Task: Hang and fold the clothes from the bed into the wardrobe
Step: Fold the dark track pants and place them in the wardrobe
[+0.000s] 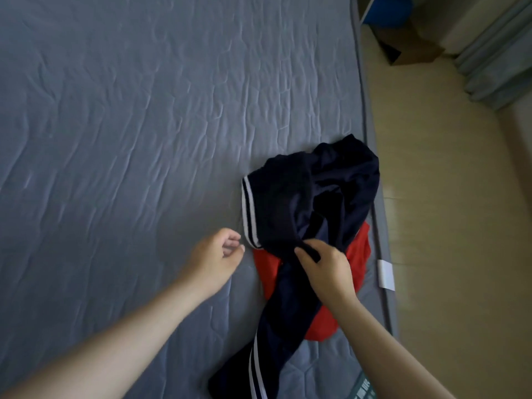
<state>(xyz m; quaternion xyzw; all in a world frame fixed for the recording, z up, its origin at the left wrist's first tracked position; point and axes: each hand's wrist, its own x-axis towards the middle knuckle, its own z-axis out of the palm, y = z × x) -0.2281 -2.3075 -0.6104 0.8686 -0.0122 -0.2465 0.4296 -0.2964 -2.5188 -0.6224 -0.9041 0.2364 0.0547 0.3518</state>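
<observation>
garment: crumpled navy-blue track garment with white stripes (pixel 325 191), on grey quilted bed (pixel 144 139), over red cloth (pixel 358 256), under the right hand.
right hand (pixel 322 266): pinches a navy fold.
left hand (pixel 216 254): loosely curled, empty, beside the striped edge.
handling: judged light, limp, slippery; take the striped hem.

**Soft Cloth, Faint Sheen**

Quilted grey cloth over the bed (pixel 129 125), puckered along the stitch lines, with a faint satin sheen on the ridges. Smooth dark synthetic-looking knit in the navy garment (pixel 331 182), mostly matt, limp and creased; flat woven-looking white stripes (pixel 249 214) at its cuff and down one leg. Thin, matt, finely textured cloth in the red garment (pixel 358 254). Smooth white tag (pixel 385 273) at the mattress edge, material unclear. Hard, smooth beige floor (pixel 446 197), dully glossy. Matt brown cardboard box (pixel 417 50). Pale pleated curtain (pixel 495 53), soft matt cloth.
</observation>
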